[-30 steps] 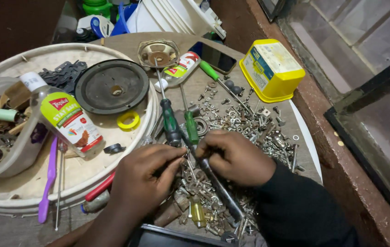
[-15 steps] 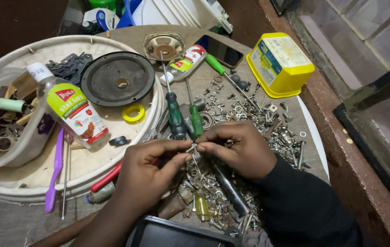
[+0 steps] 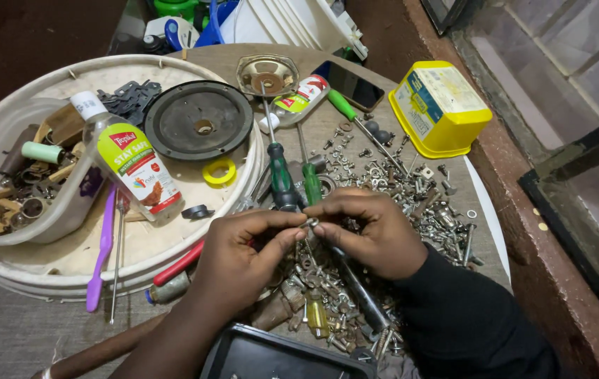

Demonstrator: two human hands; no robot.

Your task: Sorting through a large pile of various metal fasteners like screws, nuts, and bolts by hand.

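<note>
Pinching a small metal nut between fingertips of both hands, just above the heap of screws and nuts on the table. Too small to be telling its long axis or which way it is pointing. Sitting at the meeting point of the two hands: left hand coming in from the left of the nut, thumb and forefinger narrowed onto it; right hand arching over from the right, fingers curled down, closing on the same piece. Wrists angling inward, knuckles up. Lying just beyond the nut, two green-handled screwdrivers, shafts pointing away. Resting well left of the nut, a round white tray carrying a bottle and black disc. Standing far right of the nut, a yellow box.
</note>
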